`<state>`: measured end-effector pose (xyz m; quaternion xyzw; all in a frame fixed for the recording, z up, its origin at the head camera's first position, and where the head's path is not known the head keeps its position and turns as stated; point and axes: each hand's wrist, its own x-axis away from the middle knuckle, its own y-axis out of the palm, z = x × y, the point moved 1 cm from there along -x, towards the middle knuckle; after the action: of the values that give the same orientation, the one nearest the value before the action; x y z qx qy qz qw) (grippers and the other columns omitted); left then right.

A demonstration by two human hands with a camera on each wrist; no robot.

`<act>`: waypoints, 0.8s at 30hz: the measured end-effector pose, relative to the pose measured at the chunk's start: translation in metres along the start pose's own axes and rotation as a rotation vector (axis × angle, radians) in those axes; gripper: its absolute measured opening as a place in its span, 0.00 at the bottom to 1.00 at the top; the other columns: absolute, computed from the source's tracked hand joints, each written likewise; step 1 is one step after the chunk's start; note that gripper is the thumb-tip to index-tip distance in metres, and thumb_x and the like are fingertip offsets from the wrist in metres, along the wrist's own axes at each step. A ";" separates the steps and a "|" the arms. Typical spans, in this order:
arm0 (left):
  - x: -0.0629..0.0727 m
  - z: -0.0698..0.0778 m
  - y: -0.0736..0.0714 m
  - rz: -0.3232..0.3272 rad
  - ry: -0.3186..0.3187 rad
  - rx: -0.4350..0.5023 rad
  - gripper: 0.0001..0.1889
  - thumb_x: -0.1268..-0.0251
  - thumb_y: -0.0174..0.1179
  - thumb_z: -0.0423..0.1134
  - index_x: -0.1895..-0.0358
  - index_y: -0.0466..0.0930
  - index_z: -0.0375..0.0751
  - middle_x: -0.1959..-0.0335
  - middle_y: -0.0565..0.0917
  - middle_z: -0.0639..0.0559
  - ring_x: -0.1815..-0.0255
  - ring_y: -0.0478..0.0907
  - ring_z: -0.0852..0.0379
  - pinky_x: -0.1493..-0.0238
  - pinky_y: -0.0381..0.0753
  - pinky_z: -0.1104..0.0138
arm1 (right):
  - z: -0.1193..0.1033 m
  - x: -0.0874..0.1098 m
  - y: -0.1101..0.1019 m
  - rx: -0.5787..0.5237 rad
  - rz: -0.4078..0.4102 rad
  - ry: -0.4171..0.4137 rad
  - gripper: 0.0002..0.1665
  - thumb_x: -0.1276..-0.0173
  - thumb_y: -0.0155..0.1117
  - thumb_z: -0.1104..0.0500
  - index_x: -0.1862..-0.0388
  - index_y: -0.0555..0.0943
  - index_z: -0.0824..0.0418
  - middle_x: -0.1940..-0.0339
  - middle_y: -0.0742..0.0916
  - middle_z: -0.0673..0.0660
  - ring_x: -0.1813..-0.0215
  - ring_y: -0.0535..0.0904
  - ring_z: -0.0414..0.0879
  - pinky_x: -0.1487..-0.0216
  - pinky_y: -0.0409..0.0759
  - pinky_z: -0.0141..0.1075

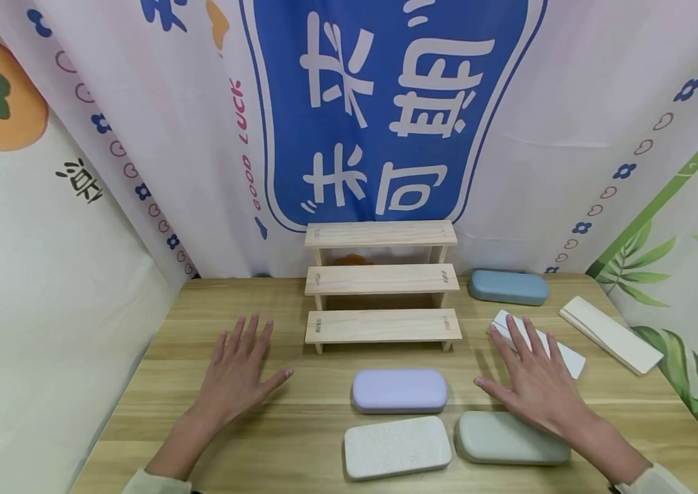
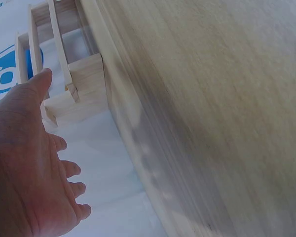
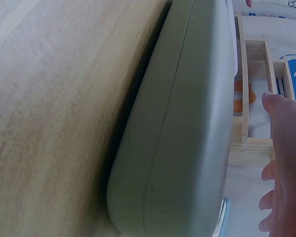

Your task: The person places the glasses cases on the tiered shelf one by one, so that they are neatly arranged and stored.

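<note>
My left hand [image 1: 234, 377] is spread over the left of the wooden table [image 1: 157, 384], fingers straight and holding nothing. My right hand [image 1: 537, 384] is likewise spread on the right, its fingers overlapping a white folding glasses case [image 1: 571, 358] in the head view. Under the right wrist lies a grey-green glasses case [image 1: 491, 439], which looms large and closed in the right wrist view. A lavender glasses case [image 1: 400, 391] and a speckled white glasses case [image 1: 397, 449] lie between the hands. Behind them stands a three-step wooden rack [image 1: 382, 326], its shelves bare.
A blue glasses case [image 1: 509, 287] lies at the back right, beside the rack. Near the right edge is a cream folding case [image 1: 611, 335]. Printed curtains [image 1: 540, 151] hang close behind the table and along both sides.
</note>
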<state>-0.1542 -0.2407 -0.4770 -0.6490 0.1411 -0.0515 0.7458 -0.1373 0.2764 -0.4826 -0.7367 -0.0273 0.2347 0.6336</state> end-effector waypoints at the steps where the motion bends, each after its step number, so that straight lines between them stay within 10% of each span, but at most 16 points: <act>1: 0.000 0.000 0.000 -0.002 0.001 0.001 0.51 0.29 0.58 0.71 0.15 0.56 0.39 0.14 0.52 0.32 0.14 0.45 0.30 0.17 0.43 0.33 | 0.000 0.000 0.000 0.000 0.000 0.000 0.56 0.32 0.64 0.25 0.19 0.68 0.62 0.18 0.66 0.73 0.17 0.55 0.73 0.24 0.53 0.77; 24: -0.014 0.005 0.002 0.023 0.105 -0.008 0.50 0.29 0.59 0.70 0.15 0.58 0.41 0.14 0.54 0.35 0.14 0.48 0.33 0.16 0.46 0.37 | 0.001 -0.009 0.001 -0.017 -0.007 -0.050 0.56 0.31 0.64 0.26 0.18 0.67 0.61 0.17 0.65 0.72 0.16 0.54 0.70 0.25 0.56 0.75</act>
<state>-0.1662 -0.2321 -0.4761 -0.6466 0.1879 -0.0764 0.7353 -0.1456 0.2739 -0.4807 -0.7356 -0.0479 0.2507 0.6274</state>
